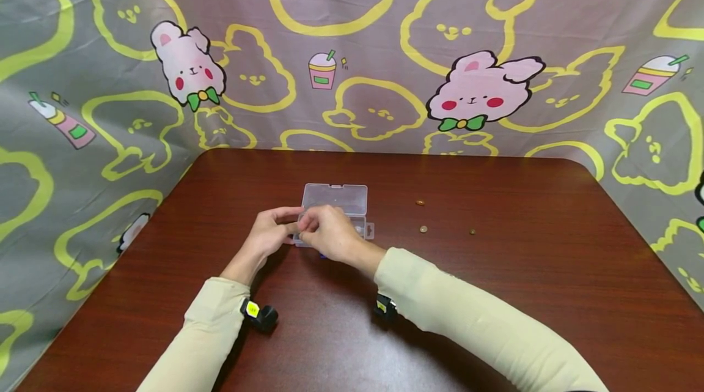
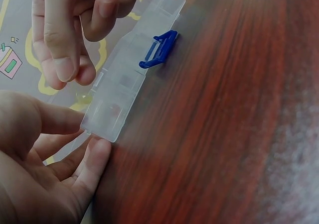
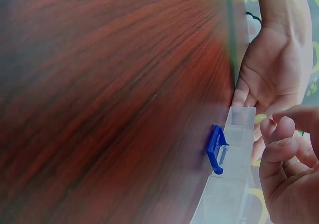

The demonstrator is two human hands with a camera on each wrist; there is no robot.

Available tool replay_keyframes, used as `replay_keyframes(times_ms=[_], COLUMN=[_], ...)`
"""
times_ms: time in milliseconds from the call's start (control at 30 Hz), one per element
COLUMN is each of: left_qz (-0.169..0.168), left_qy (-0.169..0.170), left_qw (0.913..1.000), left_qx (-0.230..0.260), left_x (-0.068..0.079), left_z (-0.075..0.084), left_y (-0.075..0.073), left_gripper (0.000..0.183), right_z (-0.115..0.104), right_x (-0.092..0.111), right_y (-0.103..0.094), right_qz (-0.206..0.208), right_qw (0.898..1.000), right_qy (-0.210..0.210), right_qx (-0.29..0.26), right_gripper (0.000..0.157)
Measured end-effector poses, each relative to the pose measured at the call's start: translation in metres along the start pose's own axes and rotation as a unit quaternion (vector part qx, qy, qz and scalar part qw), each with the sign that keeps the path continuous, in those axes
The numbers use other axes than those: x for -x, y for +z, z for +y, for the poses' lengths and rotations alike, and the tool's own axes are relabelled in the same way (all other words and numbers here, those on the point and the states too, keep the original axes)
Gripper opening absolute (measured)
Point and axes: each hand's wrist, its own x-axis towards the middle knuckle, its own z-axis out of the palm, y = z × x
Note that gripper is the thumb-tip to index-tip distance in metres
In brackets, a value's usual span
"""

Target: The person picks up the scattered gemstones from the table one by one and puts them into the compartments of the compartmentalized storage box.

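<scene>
A clear plastic compartment box (image 1: 357, 225) stands on the table with its lid (image 1: 335, 198) raised at the back. Its blue latch (image 2: 160, 50) hangs unfastened on the front side. My left hand (image 1: 267, 234) grips the box's left end, thumb at the front corner and fingers behind. Over the left compartments hovers my right hand (image 1: 332, 234), its thumb and fingers bent and drawn together; I cannot tell if a small thing is between the fingertips. Through the box wall a faint reddish spot shows in the end compartment (image 2: 107, 115).
Right of the box lie three small bead-like pieces: an amber oval one (image 1: 420, 202), a pale round one (image 1: 423, 229) and a darker tiny one (image 1: 472, 232). The brown wooden table (image 1: 495, 306) backs onto a patterned curtain (image 1: 379, 25).
</scene>
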Motion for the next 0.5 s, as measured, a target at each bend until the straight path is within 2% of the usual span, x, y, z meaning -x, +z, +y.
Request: replay_keyframes(times_ms=[300,500], left_qz=[-0.001,-0.005], left_qy=[0.002,0.008], left_qw=[1.0,0.9999], left_qx=[-0.006,-0.005], left_x=[0.0,0.001], left_z=[0.0,0.0], left_y=[0.0,0.0], left_gripper=[0.039,0.039], right_z=[0.003,0.01], right_x=[0.003,0.01], right_y=[-0.007,-0.014], right_qz=[-0.005,0.001], right_qw=[1.0,1.0], right_qy=[0.013,0.006], right_qx=[-0.011,-0.008], right_gripper=[0.006,0.005])
